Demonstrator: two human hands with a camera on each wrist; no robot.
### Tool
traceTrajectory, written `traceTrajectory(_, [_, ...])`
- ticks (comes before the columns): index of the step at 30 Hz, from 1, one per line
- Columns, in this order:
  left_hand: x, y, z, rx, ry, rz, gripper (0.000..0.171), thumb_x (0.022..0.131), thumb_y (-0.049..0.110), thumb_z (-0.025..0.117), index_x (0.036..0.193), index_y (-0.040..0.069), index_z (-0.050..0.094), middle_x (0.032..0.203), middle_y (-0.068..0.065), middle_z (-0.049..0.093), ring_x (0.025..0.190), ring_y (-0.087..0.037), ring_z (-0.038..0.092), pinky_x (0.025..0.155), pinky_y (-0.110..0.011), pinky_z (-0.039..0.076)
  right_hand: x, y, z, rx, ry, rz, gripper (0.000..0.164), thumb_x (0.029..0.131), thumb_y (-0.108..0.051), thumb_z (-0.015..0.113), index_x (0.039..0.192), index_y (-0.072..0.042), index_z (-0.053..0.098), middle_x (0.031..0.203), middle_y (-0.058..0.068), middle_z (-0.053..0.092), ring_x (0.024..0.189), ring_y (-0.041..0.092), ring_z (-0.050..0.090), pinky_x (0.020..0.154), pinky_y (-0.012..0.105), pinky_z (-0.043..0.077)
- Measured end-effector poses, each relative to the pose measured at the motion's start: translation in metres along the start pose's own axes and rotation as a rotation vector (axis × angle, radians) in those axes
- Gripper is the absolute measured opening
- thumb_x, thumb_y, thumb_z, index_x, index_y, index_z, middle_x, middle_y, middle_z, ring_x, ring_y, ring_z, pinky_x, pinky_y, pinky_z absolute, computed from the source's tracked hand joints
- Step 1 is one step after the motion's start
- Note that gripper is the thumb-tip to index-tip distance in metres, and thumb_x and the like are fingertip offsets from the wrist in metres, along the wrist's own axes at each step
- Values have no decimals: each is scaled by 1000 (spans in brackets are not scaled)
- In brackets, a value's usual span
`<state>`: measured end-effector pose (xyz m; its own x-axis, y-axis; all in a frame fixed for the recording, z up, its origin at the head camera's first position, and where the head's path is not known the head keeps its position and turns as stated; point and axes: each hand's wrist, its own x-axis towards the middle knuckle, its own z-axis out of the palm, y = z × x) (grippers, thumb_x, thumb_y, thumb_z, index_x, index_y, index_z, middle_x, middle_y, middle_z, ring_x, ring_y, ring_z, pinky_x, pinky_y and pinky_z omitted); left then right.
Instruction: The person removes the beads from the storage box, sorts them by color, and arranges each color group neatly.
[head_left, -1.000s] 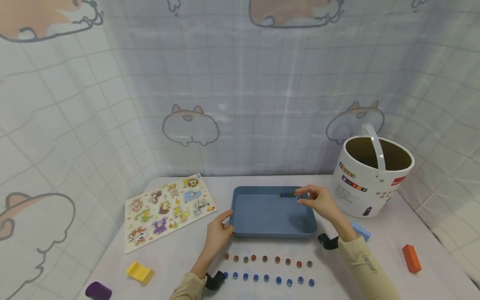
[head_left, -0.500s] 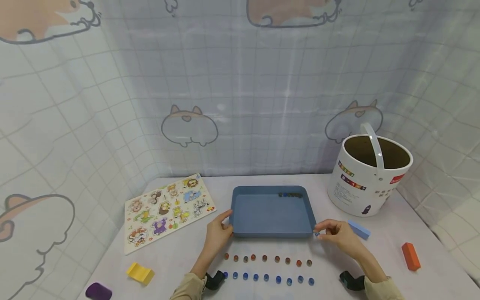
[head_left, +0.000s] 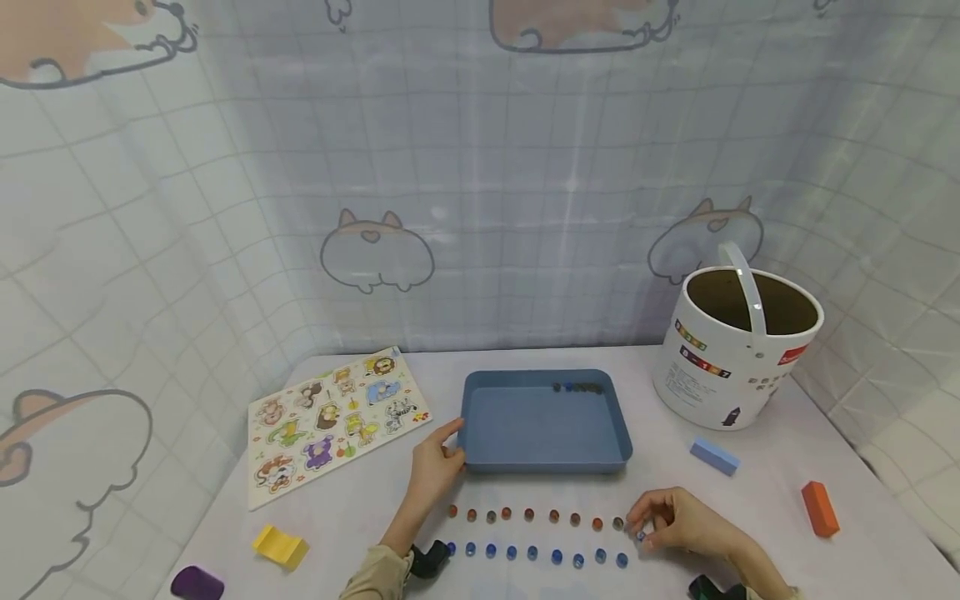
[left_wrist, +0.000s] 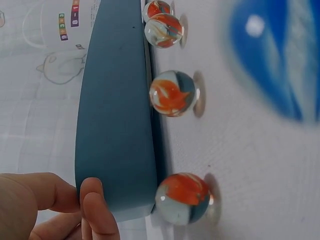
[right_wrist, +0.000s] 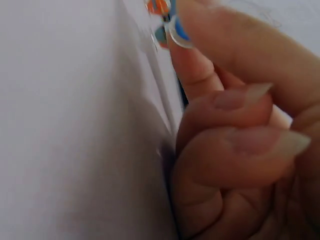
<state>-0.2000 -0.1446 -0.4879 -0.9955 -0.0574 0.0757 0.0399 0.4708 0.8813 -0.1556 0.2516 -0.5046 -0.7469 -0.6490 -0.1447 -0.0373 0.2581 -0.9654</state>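
Observation:
My left hand [head_left: 433, 467] grips the left edge of the blue-grey tray [head_left: 543, 425]; in the left wrist view its thumb and fingers are at the tray's corner. My right hand [head_left: 686, 525] pinches a clear marble with blue in it [right_wrist: 181, 32] between thumb and forefinger, at the right end of a row of orange-swirled marbles [head_left: 528, 515]. Below that row runs a row of blue marbles [head_left: 532, 552]. A short line of dark and blue marbles [head_left: 567, 387] lies along the tray's far right side. The right fingers partly hide the held marble.
An animal puzzle board [head_left: 337, 425] lies left of the tray. A white bucket [head_left: 738, 350] stands at the back right. Nearby lie a blue block [head_left: 715, 456] and an orange block [head_left: 821, 509]. A yellow block [head_left: 281, 547] and a purple cylinder [head_left: 197, 582] sit front left.
My right hand has come from the tray's far right corner, down past its near right corner, to the right end of the marble rows. The left hand has stayed at the tray.

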Motion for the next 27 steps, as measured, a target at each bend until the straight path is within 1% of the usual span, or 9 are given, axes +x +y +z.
traceTrajectory(3, [1,0,0,6,3,-2,55,80,-5,55,134,3,56,51,-7,57,46,-9,52,42,-17,33,-5,-1,8,-1,-30,30,31,79,-12,76,104,4,67,89,-8,69,61,-2,46,50,17,35])
traceTrajectory(6, [1,0,0,17,9,0,54,80,-4,56,134,4,57,53,-10,59,47,-9,52,42,-17,32,-7,-3,14,-27,-33,51,29,77,-14,77,101,1,68,86,-8,67,59,-2,44,50,16,33])
traceTrajectory(8, [1,0,0,21,8,-1,54,80,-4,56,134,4,57,54,-10,60,46,-9,52,41,-17,32,-8,-4,16,-46,-34,48,28,77,-13,78,99,0,68,84,-8,66,59,-3,44,48,17,31])
traceTrajectory(13, [1,-1,1,23,13,-6,54,80,-4,56,134,4,57,53,-9,59,46,-9,52,42,-18,33,-9,-5,15,-73,-65,20,28,76,-13,78,100,-3,68,84,-8,64,60,-3,44,47,20,31])
traceTrajectory(17, [1,-1,1,11,17,-1,54,81,-4,56,134,4,57,52,-8,58,47,-9,52,42,-17,34,-9,-9,7,-59,-74,-1,29,79,-12,75,104,-1,67,88,-1,66,63,-2,44,51,20,34])
traceTrajectory(20, [0,0,1,1,10,1,54,81,-4,56,134,3,56,53,-9,59,46,-10,51,42,-18,33,-9,-18,-6,-74,-23,-28,27,83,-7,70,106,4,65,91,7,67,67,2,46,54,23,35])
traceTrajectory(22, [0,0,1,-2,11,2,54,80,-4,56,134,3,57,52,-7,58,46,-9,51,42,-18,34,-8,-28,-15,-120,41,-43,26,85,-7,67,107,6,64,92,13,68,70,4,47,56,24,36])
traceTrajectory(25, [0,0,1,-2,20,6,55,78,-5,55,133,2,57,49,-1,55,45,-8,49,42,-18,34,-1,-47,-30,-199,143,-27,28,88,-12,67,109,7,64,96,20,68,74,6,48,59,24,38])
traceTrajectory(27, [-1,1,1,-6,27,3,56,77,-5,55,132,3,58,47,2,52,44,-7,47,42,-18,34,8,-58,-40,-232,191,-31,30,89,-14,66,110,7,63,97,20,68,72,7,47,58,24,39])
